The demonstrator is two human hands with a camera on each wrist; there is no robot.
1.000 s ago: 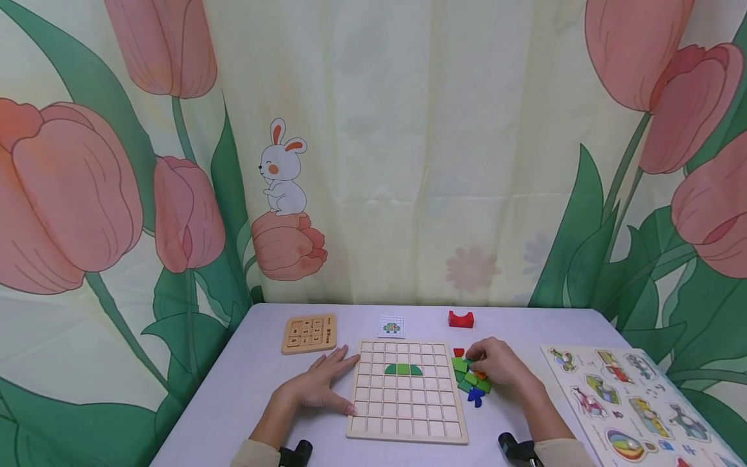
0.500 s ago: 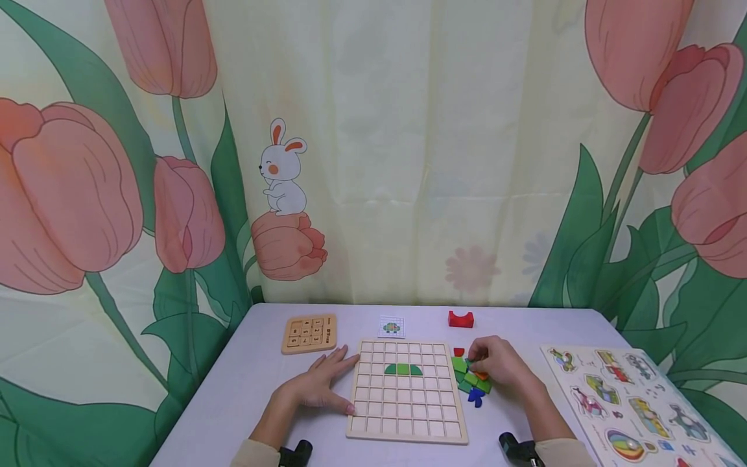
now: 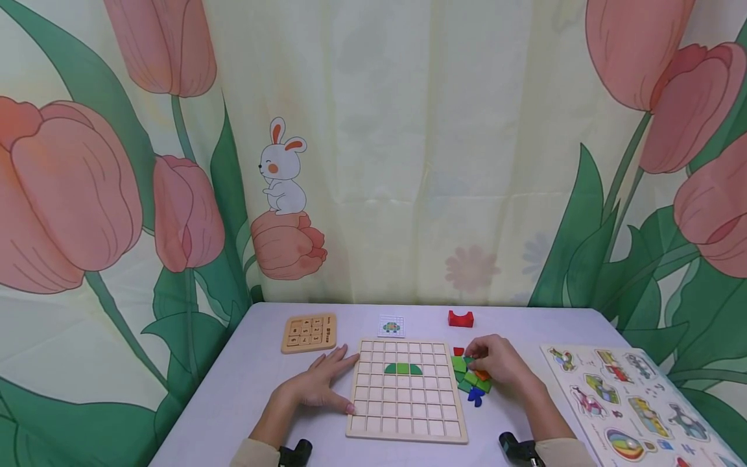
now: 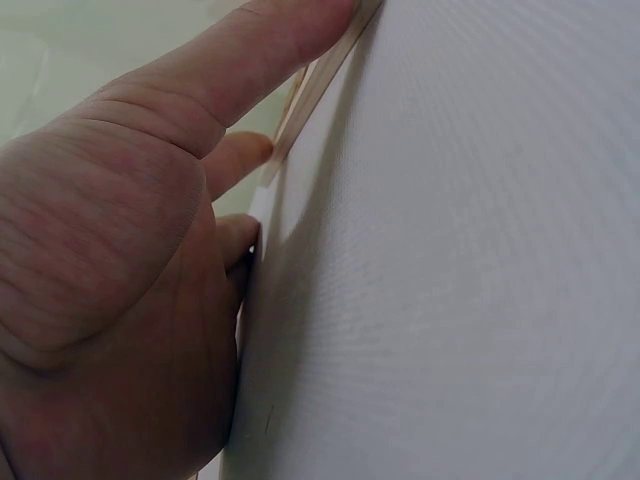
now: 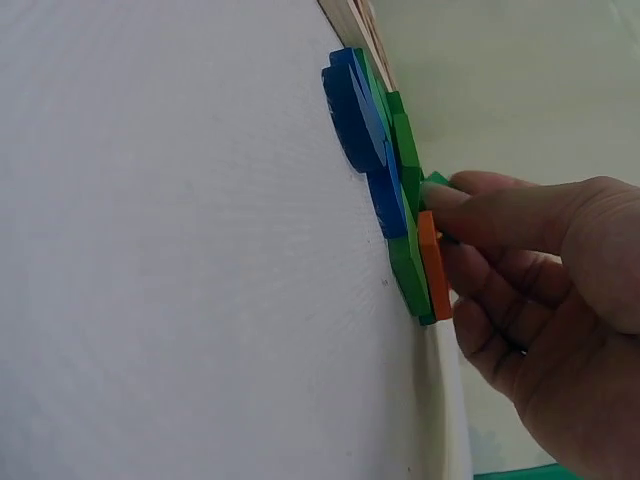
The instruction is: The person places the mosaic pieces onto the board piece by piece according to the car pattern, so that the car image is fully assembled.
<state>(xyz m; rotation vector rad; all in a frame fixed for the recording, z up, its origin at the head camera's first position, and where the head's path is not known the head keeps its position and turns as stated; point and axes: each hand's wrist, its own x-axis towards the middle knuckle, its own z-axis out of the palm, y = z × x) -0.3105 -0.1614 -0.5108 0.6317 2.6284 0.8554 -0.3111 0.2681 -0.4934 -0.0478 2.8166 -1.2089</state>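
Observation:
My left hand [image 3: 317, 388] rests at the left edge of a wooden grid board [image 3: 411, 410], fingers spread, with the thumb touching the frame. Three green blocks [image 3: 403, 369] sit side by side on the board, the outer two with rounded corners. Right of the board, my right hand [image 3: 499, 362] reaches into a small pile of coloured blocks. In the right wrist view its thumb and index finger pinch a green block [image 5: 437, 179], mostly hidden by the fingertips. Below them are an orange block [image 5: 434, 266] and blue blocks [image 5: 352, 118].
Behind the board lies a small pattern card [image 3: 391, 327]. A wooden number board [image 3: 309, 333] is at the back left, a red block with a curved notch [image 3: 461, 320] at the back right. A picture puzzle board [image 3: 633, 402] covers the table's right side.
My right hand stays over the pile, its fingers shifting only slightly, and a little more of the orange block shows. The left hand has not moved.

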